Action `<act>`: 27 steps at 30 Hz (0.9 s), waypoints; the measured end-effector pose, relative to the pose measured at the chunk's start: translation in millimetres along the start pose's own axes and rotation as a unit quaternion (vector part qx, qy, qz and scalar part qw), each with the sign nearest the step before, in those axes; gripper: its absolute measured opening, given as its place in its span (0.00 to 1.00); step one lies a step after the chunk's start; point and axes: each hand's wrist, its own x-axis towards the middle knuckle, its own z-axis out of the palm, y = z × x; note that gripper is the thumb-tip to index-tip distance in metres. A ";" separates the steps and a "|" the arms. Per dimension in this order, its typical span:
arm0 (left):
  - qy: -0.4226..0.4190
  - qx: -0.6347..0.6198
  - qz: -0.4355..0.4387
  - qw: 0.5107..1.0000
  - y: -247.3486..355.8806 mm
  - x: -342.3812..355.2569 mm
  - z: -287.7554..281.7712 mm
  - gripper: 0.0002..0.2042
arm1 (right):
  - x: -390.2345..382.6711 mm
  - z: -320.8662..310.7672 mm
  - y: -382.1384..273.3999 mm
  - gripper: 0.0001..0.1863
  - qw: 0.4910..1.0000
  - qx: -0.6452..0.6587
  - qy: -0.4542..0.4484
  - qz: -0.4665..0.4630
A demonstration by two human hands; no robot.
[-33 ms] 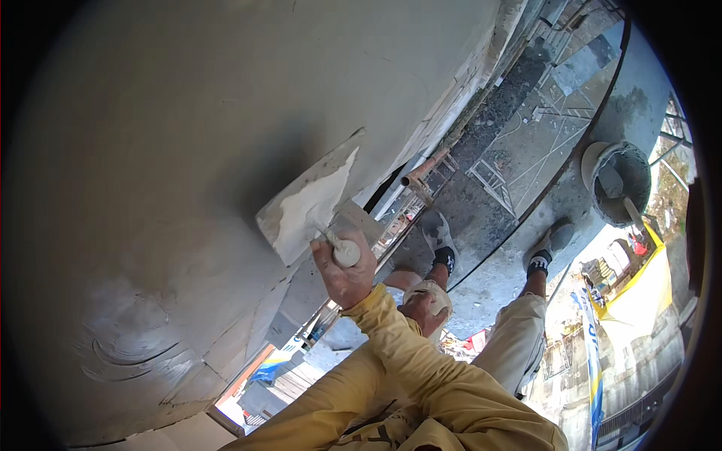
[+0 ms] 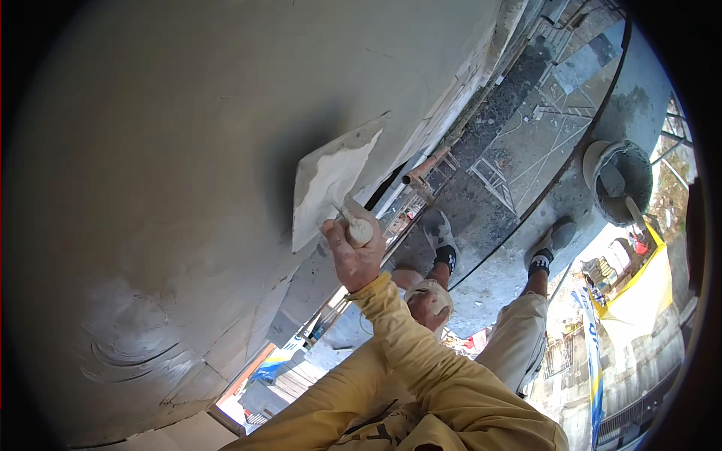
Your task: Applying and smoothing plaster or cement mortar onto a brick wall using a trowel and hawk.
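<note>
My right hand [image 2: 355, 259], in a yellow sleeve, is closed round the pale, round-ended handle of a plastering trowel [image 2: 325, 180]. Wet pale plaster coats part of the blade, which lies close to the grey wall [image 2: 173, 165] and casts a dark shadow there. Below and right of it, my left hand [image 2: 426, 314] shows only in part behind the right forearm. Its fingers look curled at a pale rounded thing [image 2: 432, 292] near my left leg, which I cannot make out. Lower left on the wall is a shiny, ridged patch of wet plaster [image 2: 135, 338].
A mortar-caked bucket [image 2: 596, 162] stands at the right, a tool handle [image 2: 634, 213] leaning from it. My feet are on a stained grey platform [image 2: 500, 259] with a dark curved edge. Ladder-like frames [image 2: 492, 184], a rusty pipe [image 2: 427, 165] and yellow sheeting [image 2: 643, 289] lie beyond.
My right hand and the trowel have moved right and slightly upward along the wall, and the blade has turned a little more upright. The left hand looks unchanged.
</note>
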 end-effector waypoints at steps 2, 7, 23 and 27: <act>0.053 -0.016 0.014 0.998 -13.5 1.6 19.4 0.29 | 27.1 -3.8 17.0 0.11 0.991 0.080 0.021 0.101; 0.013 0.010 -0.003 1.000 0.4 4.9 8.5 0.29 | -3.1 11.7 8.3 0.11 0.995 0.022 -0.059 0.071; 0.051 0.012 0.029 0.998 -68.4 12.6 36.1 0.32 | -40.4 -6.1 7.4 0.12 0.899 -0.004 -0.422 -0.118; 0.089 0.027 0.119 0.989 -57.5 16.2 35.6 0.26 | -26.2 -12.9 47.6 0.27 0.834 -0.151 -0.458 -0.266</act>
